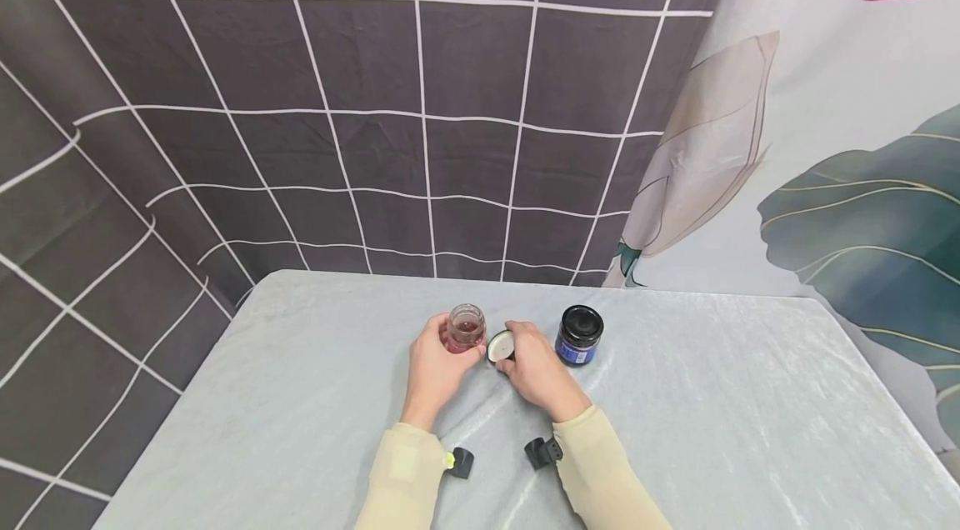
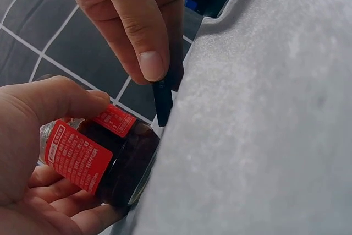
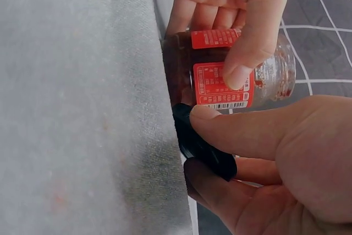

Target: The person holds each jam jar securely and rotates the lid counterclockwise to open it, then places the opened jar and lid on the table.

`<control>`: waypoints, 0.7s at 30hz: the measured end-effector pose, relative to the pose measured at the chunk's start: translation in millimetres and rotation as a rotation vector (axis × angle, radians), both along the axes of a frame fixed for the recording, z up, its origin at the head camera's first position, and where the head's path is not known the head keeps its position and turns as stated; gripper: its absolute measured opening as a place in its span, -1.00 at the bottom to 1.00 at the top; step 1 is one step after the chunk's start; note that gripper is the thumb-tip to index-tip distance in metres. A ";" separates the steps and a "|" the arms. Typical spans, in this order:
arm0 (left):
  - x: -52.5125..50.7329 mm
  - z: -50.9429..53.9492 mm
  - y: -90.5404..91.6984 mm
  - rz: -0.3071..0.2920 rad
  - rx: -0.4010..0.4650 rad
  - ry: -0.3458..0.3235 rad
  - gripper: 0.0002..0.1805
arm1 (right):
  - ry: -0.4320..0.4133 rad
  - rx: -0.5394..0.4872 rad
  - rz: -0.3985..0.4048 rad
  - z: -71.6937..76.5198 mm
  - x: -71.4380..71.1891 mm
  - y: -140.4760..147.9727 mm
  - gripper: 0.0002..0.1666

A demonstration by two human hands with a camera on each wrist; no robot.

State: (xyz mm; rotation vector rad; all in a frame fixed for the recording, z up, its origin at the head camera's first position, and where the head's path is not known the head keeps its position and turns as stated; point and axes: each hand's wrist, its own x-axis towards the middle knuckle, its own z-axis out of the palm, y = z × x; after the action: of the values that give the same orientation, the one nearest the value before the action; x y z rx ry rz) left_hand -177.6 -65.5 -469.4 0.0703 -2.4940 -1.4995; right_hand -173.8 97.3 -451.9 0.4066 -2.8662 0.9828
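A glass jar (image 1: 467,325) with a red label and dark contents stands uncapped on the cloth. My left hand (image 1: 437,372) holds it around the side, thumb against the label (image 2: 81,155). Just right of the jar, my right hand (image 1: 542,372) pinches a dark lid (image 1: 500,346) between thumb and fingers. The lid is tilted, its pale inner side showing in the head view. In the right wrist view the lid (image 3: 204,146) is close beside the jar's base (image 3: 179,64); whether they touch I cannot tell.
A second jar (image 1: 580,335), with a black lid and blue label, stands to the right of my right hand. Pale grey cloth (image 1: 300,397) covers the table. Behind it hangs a dark grid-patterned sheet (image 1: 360,147), with a leaf-patterned curtain (image 1: 825,180) at the right.
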 end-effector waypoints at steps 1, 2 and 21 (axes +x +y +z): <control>0.0 0.0 0.1 0.001 -0.001 -0.001 -0.28 | -0.001 0.000 0.000 -0.1 -0.3 0.0 -0.32; 0.0 0.0 0.3 0.001 0.001 -0.002 -0.29 | -0.001 0.000 0.000 -0.3 -0.6 0.0 -0.32; -1.1 -1.4 -0.6 0.005 0.004 0.001 -0.30 | 0.009 0.023 -0.005 -7.7 -0.5 1.4 -0.36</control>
State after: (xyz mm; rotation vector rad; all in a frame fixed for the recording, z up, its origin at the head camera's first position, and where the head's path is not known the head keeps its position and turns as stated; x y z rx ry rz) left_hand -178.7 -66.1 -470.8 0.0760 -2.4884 -1.5025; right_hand -174.4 98.7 -459.7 0.4043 -2.8716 0.9458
